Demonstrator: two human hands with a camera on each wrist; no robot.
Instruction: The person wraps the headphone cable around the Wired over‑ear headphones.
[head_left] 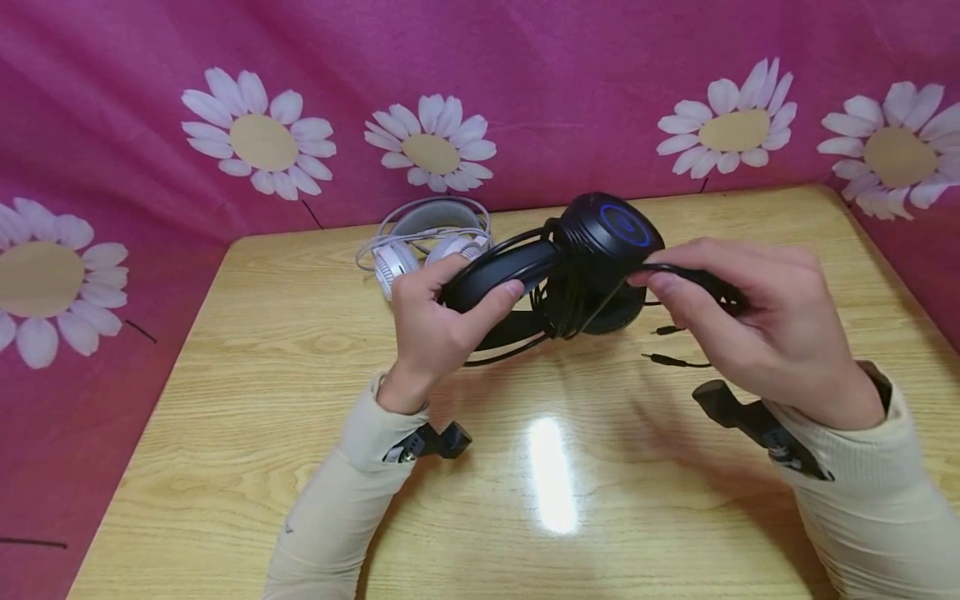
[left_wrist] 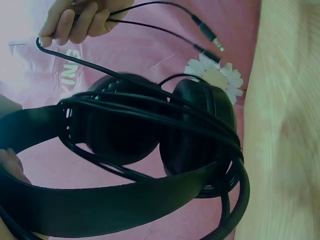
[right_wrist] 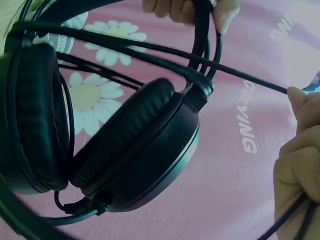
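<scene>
Black over-ear headphones (head_left: 600, 242) are held above the table, tilted, with a blue ring on one ear cup. My left hand (head_left: 438, 325) grips their headband, the thumb over it. A black cable (left_wrist: 150, 117) is wound in several turns around the headphones, across the ear cups. To the right, my right hand (head_left: 765, 317) pinches the cable near the cup, and a stretch of it runs taut to the fingers in the right wrist view. Two plugs, one a black audio plug (head_left: 666, 360), hang from the cable end below this hand.
White headphones (head_left: 397, 262) with their cable lie at the back of the wooden table (head_left: 247, 417), behind my left hand. A pink cloth (head_left: 570, 92) with daisies hangs along the table's back and sides.
</scene>
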